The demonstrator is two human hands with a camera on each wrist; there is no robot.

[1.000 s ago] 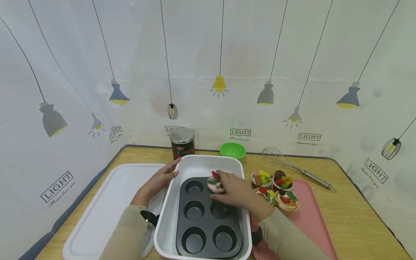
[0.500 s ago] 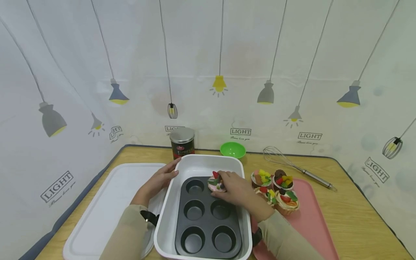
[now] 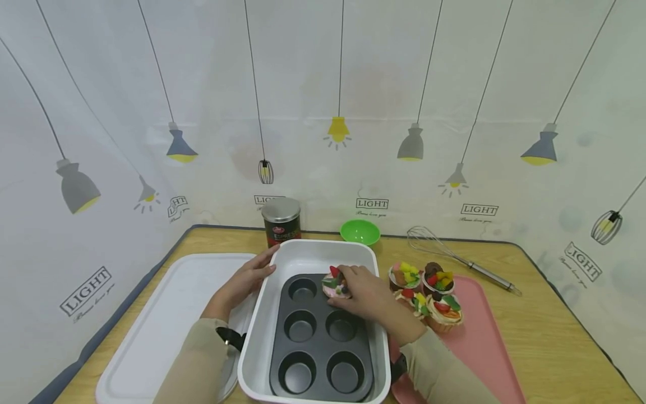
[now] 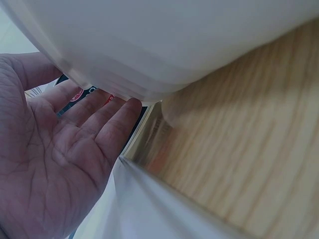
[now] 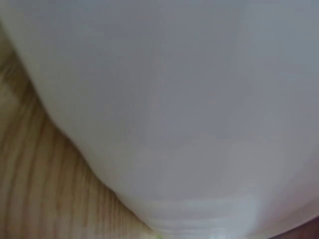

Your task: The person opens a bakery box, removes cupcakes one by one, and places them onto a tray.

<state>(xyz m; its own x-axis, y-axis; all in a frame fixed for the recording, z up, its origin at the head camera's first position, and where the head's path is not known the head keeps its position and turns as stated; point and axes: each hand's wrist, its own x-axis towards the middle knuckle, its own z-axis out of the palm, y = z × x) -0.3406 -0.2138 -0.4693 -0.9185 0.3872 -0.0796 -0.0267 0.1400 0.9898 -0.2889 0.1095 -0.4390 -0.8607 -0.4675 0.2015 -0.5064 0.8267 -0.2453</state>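
Observation:
In the head view, my right hand (image 3: 367, 292) grips a cupcake (image 3: 334, 284) with pink icing and a red berry. That cupcake sits at the far right cup of a dark muffin tin (image 3: 321, 340), whose other cups hold nothing. The tin lies inside a deep white plastic box (image 3: 256, 331). My left hand (image 3: 242, 283) lies against the box's left side. Seen from the left wrist, the fingers of the left hand (image 4: 65, 144) reach along the outer wall of the box (image 4: 149, 45), touching it. The right wrist view shows mainly the box wall (image 5: 174, 119).
Several cupcakes (image 3: 429, 294) stand on a pink tray (image 3: 484, 336) at right. A white lid or tray (image 3: 166, 325) lies left. Behind the box are a coffee tin (image 3: 281, 224) and a green bowl (image 3: 360, 232). A whisk (image 3: 464, 261) lies back right.
The muffin tin has shifted very slightly to the left and the camera has tilted a little. Both hands keep nearly the same place, the right one still on the cupcake.

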